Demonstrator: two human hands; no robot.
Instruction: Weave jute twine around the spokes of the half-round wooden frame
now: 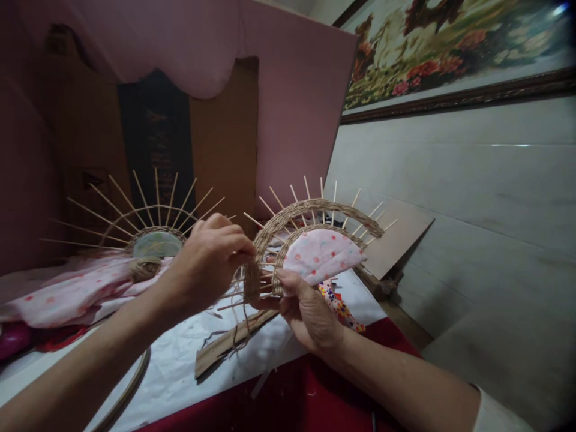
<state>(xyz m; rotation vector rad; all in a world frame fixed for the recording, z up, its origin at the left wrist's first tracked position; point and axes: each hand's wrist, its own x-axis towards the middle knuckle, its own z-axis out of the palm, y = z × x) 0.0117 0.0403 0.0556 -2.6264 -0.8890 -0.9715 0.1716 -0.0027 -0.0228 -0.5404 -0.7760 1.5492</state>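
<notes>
My right hand (310, 312) grips a half-round twine weaving (310, 207) at its lower left, thumb on the front and fingers behind. Thin wooden sticks fan outward through its two braided bands. A pink dotted cloth (324, 255) covers its centre. At the outer band's left edge, my left hand (220, 252) is closed in a pinch; whatever lies between its fingertips is hidden. Loose twine strands (245, 327) hang below the weaving, over a flat strip of wood (231, 345).
Another half-round stick frame (157, 207) stands at left, behind a ball of twine (144, 270) and dotted pink fabric (76, 288). A round hoop (130, 390) lies at the front left. White sheeting (175, 372) covers the red surface (288, 402). A flat board (400, 231) leans against the right wall.
</notes>
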